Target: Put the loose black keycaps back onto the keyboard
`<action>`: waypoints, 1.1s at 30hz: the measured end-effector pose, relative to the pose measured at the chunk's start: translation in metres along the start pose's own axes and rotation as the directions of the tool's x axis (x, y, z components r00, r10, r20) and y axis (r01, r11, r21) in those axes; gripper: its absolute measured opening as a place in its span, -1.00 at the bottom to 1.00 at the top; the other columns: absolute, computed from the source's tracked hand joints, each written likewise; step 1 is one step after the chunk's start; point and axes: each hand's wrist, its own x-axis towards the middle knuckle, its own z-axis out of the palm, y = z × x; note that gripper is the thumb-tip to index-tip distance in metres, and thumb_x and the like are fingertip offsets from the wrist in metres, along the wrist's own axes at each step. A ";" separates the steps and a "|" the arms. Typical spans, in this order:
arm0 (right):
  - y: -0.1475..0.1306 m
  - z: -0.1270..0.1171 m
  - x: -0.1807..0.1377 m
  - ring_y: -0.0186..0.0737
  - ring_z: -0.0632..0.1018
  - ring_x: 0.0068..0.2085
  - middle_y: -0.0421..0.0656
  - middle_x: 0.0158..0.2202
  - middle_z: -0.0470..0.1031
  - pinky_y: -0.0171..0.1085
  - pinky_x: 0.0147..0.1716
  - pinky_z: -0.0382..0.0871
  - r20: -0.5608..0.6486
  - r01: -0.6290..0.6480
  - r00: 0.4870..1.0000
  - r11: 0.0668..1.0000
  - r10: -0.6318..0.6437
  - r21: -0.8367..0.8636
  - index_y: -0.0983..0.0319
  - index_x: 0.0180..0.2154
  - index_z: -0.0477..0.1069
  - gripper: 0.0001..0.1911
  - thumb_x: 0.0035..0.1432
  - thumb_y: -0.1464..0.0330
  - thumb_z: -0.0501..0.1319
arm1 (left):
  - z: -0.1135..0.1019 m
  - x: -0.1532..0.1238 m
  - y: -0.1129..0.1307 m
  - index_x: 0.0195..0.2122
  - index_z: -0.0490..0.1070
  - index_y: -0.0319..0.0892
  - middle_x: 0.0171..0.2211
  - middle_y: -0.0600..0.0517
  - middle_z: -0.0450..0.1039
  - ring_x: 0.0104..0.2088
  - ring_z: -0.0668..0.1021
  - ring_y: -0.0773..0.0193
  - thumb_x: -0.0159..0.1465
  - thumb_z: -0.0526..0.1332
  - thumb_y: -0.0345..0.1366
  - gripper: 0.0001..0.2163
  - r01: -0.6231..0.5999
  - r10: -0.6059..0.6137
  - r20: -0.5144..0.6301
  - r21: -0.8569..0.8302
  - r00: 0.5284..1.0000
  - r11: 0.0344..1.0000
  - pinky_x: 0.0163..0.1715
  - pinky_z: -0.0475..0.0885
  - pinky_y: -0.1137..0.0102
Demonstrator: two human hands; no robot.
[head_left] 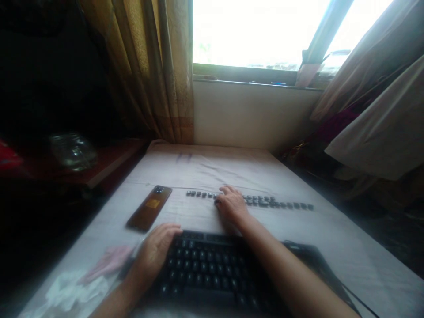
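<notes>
A black keyboard [212,269] lies on the pale cloth-covered table [331,247] right before me. My left hand [155,251] rests curled on the keyboard's left end, gripping its edge. My right hand [232,205] reaches past the keyboard to a row of loose dark keycaps [278,204] laid out across the cloth. Its fingers are bent down on the row near its middle, pinching at a keycap that I can barely make out.
A brown phone [149,208] lies face down left of the keycap row. Pink and white cloths [96,274] sit at the near left. A glass jar [73,151] stands on a dark side shelf. Curtains [159,66] and a bright window [258,33] are behind.
</notes>
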 end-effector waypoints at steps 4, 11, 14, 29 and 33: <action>-0.003 -0.004 -0.003 0.07 0.31 0.24 -0.01 0.16 0.45 -0.04 0.11 0.20 -0.021 0.005 1.000 0.999 -0.003 0.053 0.18 -0.22 0.62 -0.79 0.22 0.38 0.19 | 0.000 0.000 0.000 -0.21 0.56 -0.05 -0.10 0.03 0.59 -0.05 0.59 0.17 0.44 -0.10 -0.14 -0.59 -0.005 0.005 -0.001 0.020 1.000 1.000 0.05 0.48 0.19; -0.013 -0.027 -0.043 -0.19 0.62 -0.19 -0.15 -0.17 0.65 -0.29 -0.16 0.42 0.004 -0.015 1.000 0.977 0.015 0.211 0.14 -0.15 0.58 -0.78 0.27 0.37 0.16 | 0.000 0.001 -0.003 -0.19 0.55 -0.06 -0.12 0.00 0.58 -0.06 0.58 0.15 0.43 -0.03 -0.14 -0.65 -0.067 0.067 0.004 0.067 0.998 0.995 0.02 0.48 0.19; -0.020 -0.028 -0.068 -0.23 0.63 -0.25 -0.17 -0.26 0.66 -0.32 -0.18 0.43 -0.044 0.039 0.999 0.915 -0.023 0.402 0.15 -0.21 0.57 -0.83 0.22 0.39 0.19 | -0.002 0.001 0.005 -0.13 0.54 -0.05 -0.11 -0.01 0.57 -0.02 0.55 0.10 0.37 0.11 -0.14 -0.76 -0.159 0.155 0.037 0.139 0.987 0.977 0.15 0.34 0.07; -0.057 -0.017 -0.103 -0.29 0.55 -0.42 -0.17 -0.43 0.59 -0.33 -0.39 0.40 -0.625 0.536 0.734 0.791 -0.266 0.293 0.20 -0.32 0.46 -0.82 0.31 0.45 0.12 | 0.016 -0.012 0.044 -0.18 0.53 -0.06 -0.32 0.03 0.53 -0.28 0.55 0.19 0.32 0.22 -0.05 -0.77 -0.116 0.115 0.014 0.086 0.993 0.989 -0.25 0.44 0.31; -0.060 -0.015 -0.104 -0.28 0.52 -0.44 -0.16 -0.43 0.57 -0.31 -0.42 0.38 -0.666 0.576 0.682 0.783 -0.302 0.235 0.24 -0.32 0.46 -0.84 0.28 0.50 0.13 | 0.017 -0.012 0.044 -0.17 0.52 -0.04 -0.31 0.06 0.53 -0.29 0.55 0.22 0.31 0.26 -0.12 -0.83 -0.093 0.094 -0.014 0.040 0.996 0.995 -0.24 0.44 0.34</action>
